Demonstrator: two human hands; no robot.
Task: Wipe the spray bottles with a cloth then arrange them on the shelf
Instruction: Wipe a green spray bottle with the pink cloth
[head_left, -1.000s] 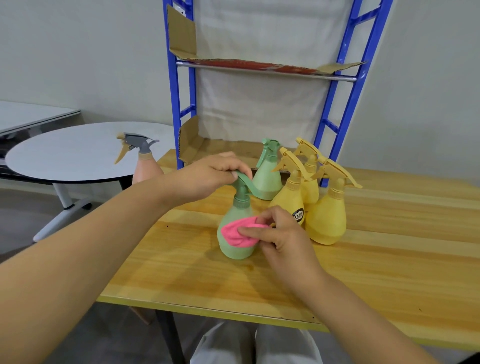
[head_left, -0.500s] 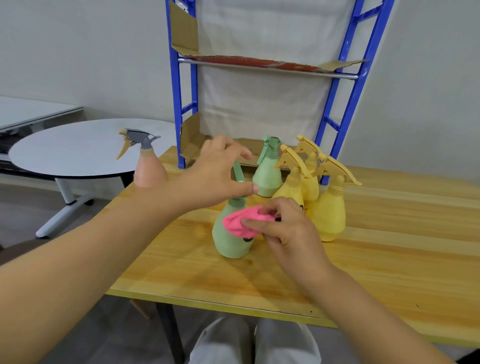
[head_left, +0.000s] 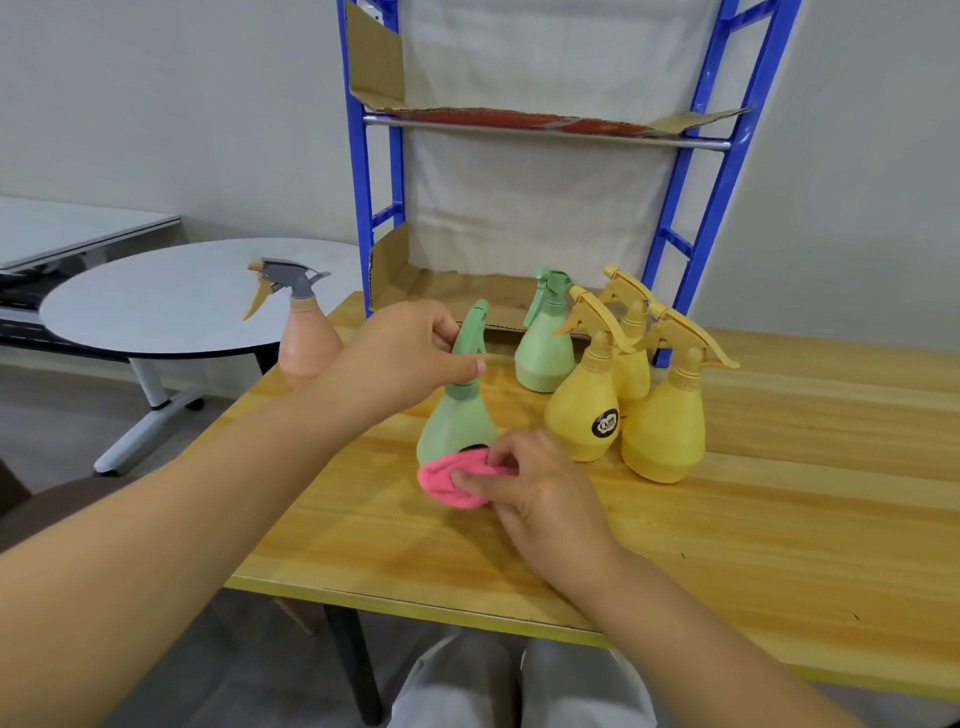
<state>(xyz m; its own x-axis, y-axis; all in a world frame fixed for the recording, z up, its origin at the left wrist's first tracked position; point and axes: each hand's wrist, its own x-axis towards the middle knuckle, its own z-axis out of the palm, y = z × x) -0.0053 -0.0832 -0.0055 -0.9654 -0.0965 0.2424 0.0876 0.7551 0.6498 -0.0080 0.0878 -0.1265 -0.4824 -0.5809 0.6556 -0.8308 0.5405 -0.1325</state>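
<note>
**Two-handed hold on a green spray bottle**

Grips the trigger head of the nearer green spray bottle (head_left: 457, 426) with the left hand (head_left: 400, 358), thumb and fingers curled round it, with the bottle on the wooden table (head_left: 727, 545). Pinches a bunched pink cloth (head_left: 449, 480) between thumb and fingers of the right hand (head_left: 540, 493), pressing it against the bottle's lower body, directly below the left-hand grip.

Shows, just beyond and right of the grip, a second green bottle (head_left: 545, 348). Shows, further right, three yellow bottles (head_left: 665, 431) clustered close together, the front one bearing a dark round label. Shows, left of the grip and partly hidden behind the left wrist, a peach bottle (head_left: 306, 348) with a grey trigger at the table's edge.

Places behind the grip a blue shelf frame (head_left: 675, 249) lined with cardboard (head_left: 415, 280), none of the bottles on it. Places far left a round grey table (head_left: 171, 301).
</note>
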